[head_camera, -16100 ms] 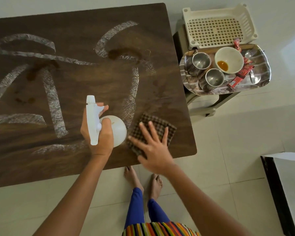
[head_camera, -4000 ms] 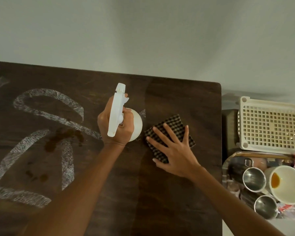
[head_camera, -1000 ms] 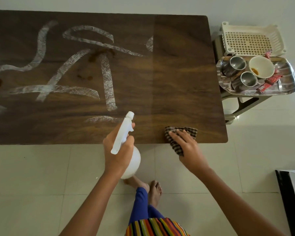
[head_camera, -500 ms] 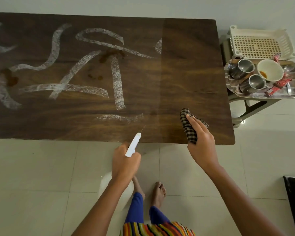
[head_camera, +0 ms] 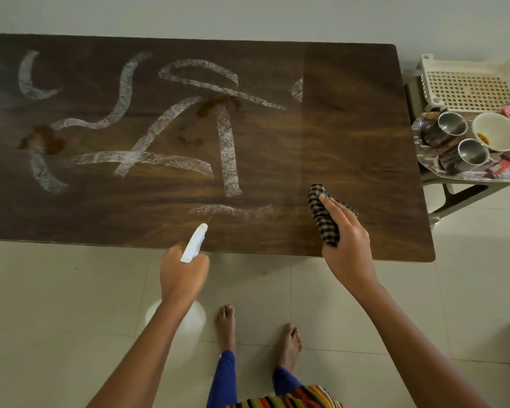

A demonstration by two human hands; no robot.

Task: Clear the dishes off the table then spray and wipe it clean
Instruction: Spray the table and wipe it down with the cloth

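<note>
Over the near edge of the worktop [head_camera: 351,128], the checked cloth [head_camera: 324,219] sits bunched in my right grip [head_camera: 346,251], fingers curled round it; whether it touches the wood I cannot tell. It looks soft and light, so I judge it best held by the handful, then flattened under the palm to wipe. My left grip [head_camera: 183,272] is wrapped round the neck of the white spray bottle [head_camera: 193,245], nozzle aimed at the worktop, its body hanging over the floor. It is probably smooth plastic with liquid sloshing inside, so I would hold it at the neck. White streaks [head_camera: 228,148] and brown stains [head_camera: 215,106] cover the left and middle. The right strip looks wiped. Beside the worktop, a steel tray [head_camera: 465,176] carries two steel cups [head_camera: 451,128] and a bowl [head_camera: 496,132].
</note>
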